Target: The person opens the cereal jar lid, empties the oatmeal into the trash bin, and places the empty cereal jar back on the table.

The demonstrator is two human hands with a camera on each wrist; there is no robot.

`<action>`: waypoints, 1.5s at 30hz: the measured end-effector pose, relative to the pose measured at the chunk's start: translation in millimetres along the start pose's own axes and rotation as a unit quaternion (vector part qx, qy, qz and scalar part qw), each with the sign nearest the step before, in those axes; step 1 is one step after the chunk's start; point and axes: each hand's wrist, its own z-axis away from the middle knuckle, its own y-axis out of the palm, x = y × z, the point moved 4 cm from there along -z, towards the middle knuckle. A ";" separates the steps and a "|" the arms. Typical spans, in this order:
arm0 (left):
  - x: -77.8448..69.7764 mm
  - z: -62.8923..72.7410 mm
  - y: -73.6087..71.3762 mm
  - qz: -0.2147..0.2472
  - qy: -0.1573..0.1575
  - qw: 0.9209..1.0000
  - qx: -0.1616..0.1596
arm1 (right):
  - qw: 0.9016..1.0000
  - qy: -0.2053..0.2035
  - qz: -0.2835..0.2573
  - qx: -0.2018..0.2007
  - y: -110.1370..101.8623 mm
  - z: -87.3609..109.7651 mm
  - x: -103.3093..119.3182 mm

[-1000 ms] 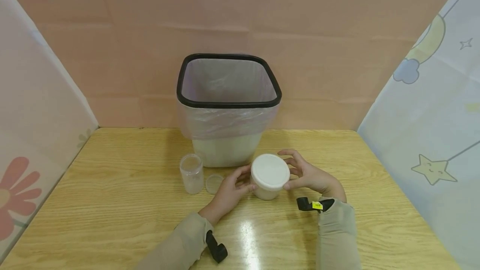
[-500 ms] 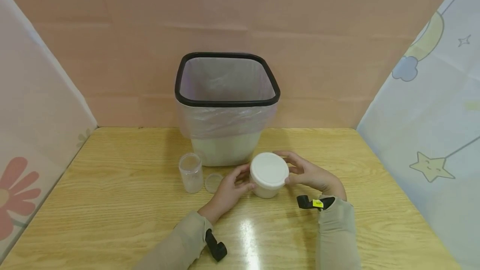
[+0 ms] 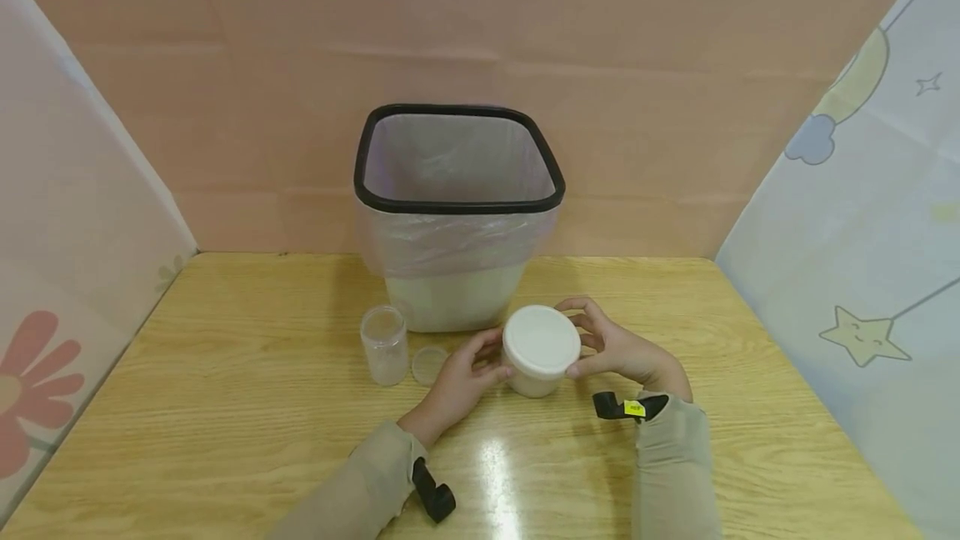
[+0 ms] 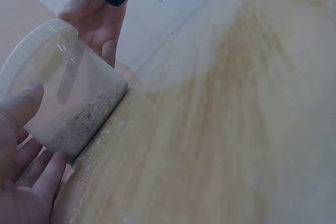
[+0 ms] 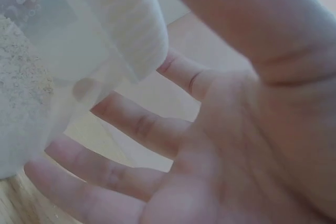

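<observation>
A clear plastic jar (image 4: pixel 79 82) with greyish grainy stuff in its lower part stands on the table between my hands. Its wide white lid (image 3: pixel 542 340) is ribbed along the side, as the right wrist view shows. With thumb and fingers my left hand (image 3: pixel 459 379) grips the jar's body from the left. At the right, my right hand (image 3: pixel 618 350) is curved round the lid, thumb at its near edge and fingers spread behind it. The right wrist view shows the fingertips (image 5: pixel 58 145) lower down beside the jar's wall.
A bin (image 3: pixel 453 302) with a black rim and a plastic liner stands just behind the jar. Left of my left hand are an uncovered clear jar (image 3: pixel 385 348) and a small round clear lid (image 3: pixel 428 366) on the wooden table (image 3: pixel 225 407). Cloth-like walls enclose three sides.
My right hand's fingers drew in round the lid half a second ago and now spread wider again. The left hand and the jar stay in place.
</observation>
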 end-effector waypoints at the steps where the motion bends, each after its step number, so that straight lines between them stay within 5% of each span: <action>1: -0.1 0.0 0.0 0.000 0.000 1.000 0.001 | 1.000 0.001 0.000 0.000 0.0 0.2 0.1; 12: -2.9 0.8 -1.7 -0.003 -0.004 1.000 0.000 | 0.999 -0.028 0.016 0.040 -0.3 1.5 6.2; 20: -2.1 0.5 -2.0 -0.004 -0.003 1.000 0.003 | 1.000 0.016 -0.002 0.013 2.4 0.5 5.4; 31: -1.0 1.0 -1.8 -0.001 -0.003 1.000 0.006 | 1.000 0.015 0.006 0.006 1.8 1.5 4.7; 39: -3.1 1.4 -1.2 0.002 0.000 1.000 0.007 | 0.999 -0.026 -0.001 0.031 0.5 2.9 4.6; 45: -4.0 0.9 0.3 0.002 0.005 1.000 0.005 | 1.000 0.006 0.004 0.014 -1.6 2.2 0.4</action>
